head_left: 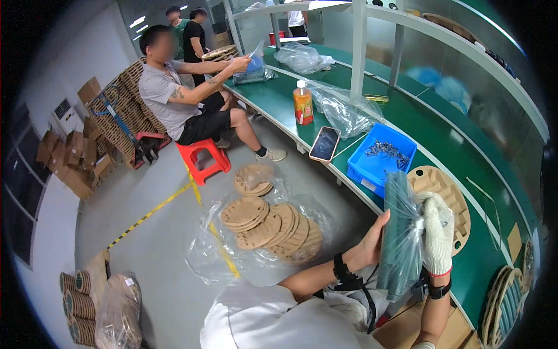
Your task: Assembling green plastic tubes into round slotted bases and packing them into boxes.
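In front of me is a clear plastic bag [401, 244], stretched tight over something long and greenish whose kind I cannot make out. My bare left hand [371, 239] grips the bag's left side, its fingers partly hidden behind it. A white knit glove covers my right hand [437, 228], closed on the bunched plastic at the bag's right side. Just beyond my right hand, a round brown moulded pulp tray [459, 200] lies on the green table [421, 142]. A blue bin [363, 168] with small dark metal-looking parts stands beyond the bag.
A phone [325, 144], an orange drink bottle [303, 103] and a loose plastic sheet [343, 110] lie or stand along the table. Pulp trays [273, 227] are piled on the floor at left. A co-worker sits on a red stool [203, 160] farther along. Table-frame posts [358, 52] rise at the back.
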### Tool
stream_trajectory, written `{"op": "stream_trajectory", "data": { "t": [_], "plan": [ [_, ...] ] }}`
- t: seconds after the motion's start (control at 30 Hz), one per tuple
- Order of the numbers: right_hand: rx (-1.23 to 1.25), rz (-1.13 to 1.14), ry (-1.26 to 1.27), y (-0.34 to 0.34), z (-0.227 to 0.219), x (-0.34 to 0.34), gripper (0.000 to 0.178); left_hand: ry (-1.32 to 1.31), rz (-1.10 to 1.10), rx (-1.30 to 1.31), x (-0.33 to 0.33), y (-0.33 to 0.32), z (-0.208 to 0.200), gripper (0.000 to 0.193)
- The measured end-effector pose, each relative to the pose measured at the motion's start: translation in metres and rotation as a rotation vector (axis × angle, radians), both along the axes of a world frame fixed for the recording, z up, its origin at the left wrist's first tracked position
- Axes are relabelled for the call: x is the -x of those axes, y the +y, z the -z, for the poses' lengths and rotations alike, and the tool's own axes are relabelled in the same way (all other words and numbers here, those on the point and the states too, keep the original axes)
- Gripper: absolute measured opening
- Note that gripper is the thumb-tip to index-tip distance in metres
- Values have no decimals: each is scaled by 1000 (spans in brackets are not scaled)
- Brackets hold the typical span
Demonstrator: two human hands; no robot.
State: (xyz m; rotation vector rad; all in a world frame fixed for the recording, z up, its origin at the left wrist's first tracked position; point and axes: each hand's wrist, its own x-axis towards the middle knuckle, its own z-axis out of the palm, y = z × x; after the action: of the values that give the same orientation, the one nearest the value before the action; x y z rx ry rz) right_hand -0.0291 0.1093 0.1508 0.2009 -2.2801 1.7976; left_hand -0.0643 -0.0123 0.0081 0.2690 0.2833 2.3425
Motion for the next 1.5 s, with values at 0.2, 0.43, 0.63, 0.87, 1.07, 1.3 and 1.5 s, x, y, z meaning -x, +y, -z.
{"op": "stream_trajectory", "data": {
  "t": [0.2,0.43,0.63,0.87,1.07,1.3,1.5],
  "plan": [
    [-35,-166,-107,-1,-8,-4,26,45,-118,100,2,-18,-20,74],
    [-149,-102,-109,25,8,-14,26,34,-110,262,5,-8,8,70],
    [-321,-79,-30,43,16,-21,26,14,-58,287,-2,-12,-1,81],
    [-157,-43,-162,58,30,-42,26,140,-81,287,-14,3,19,88],
    [-221,-317,-50,85,33,-50,41,91,-74,313,-31,8,20,92],
    [-489,-347,85,114,18,-48,54,-61,27,119,-40,12,29,103],
    [-465,-235,4,88,17,-54,37,95,82,257,-45,2,30,107]
  ]
}}
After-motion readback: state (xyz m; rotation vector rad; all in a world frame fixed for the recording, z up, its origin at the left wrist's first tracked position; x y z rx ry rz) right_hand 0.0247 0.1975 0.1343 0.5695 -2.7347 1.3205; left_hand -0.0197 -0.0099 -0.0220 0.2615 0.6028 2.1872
